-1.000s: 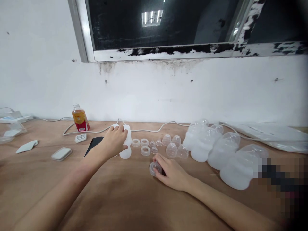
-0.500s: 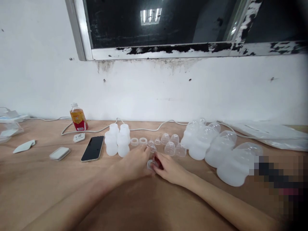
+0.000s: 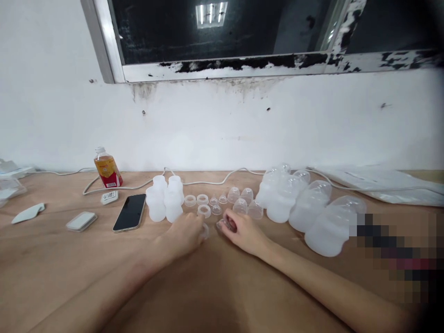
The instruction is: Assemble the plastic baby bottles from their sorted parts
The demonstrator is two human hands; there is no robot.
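Note:
My left hand [image 3: 187,232] is closed on a translucent collar ring [image 3: 205,231], partly hidden by the fingers. Just to its right, my right hand [image 3: 245,231] pinches a small clear bottle nipple [image 3: 221,225], mostly covered by fingertips. Beyond the hands lie several loose collar rings [image 3: 204,211] and a group of clear nipples [image 3: 217,210]. Several clear dome caps [image 3: 255,210] stand behind the right hand. Frosted baby bottles without caps [image 3: 157,211] are grouped past the left hand. Capped frosted bottles [image 3: 321,237] form a row at the right.
Left of the bottles lie a phone [image 3: 129,212], a flat clear case [image 3: 82,221] and a small labelled box [image 3: 109,197]. A drink bottle [image 3: 108,170] stands by a white cable [image 3: 229,179] along the wall. A plastic bag [image 3: 385,185] lies at the back right.
My hands were together over a ring and have moved apart. The left now has the ring, the right a nipple. The view has shifted slightly.

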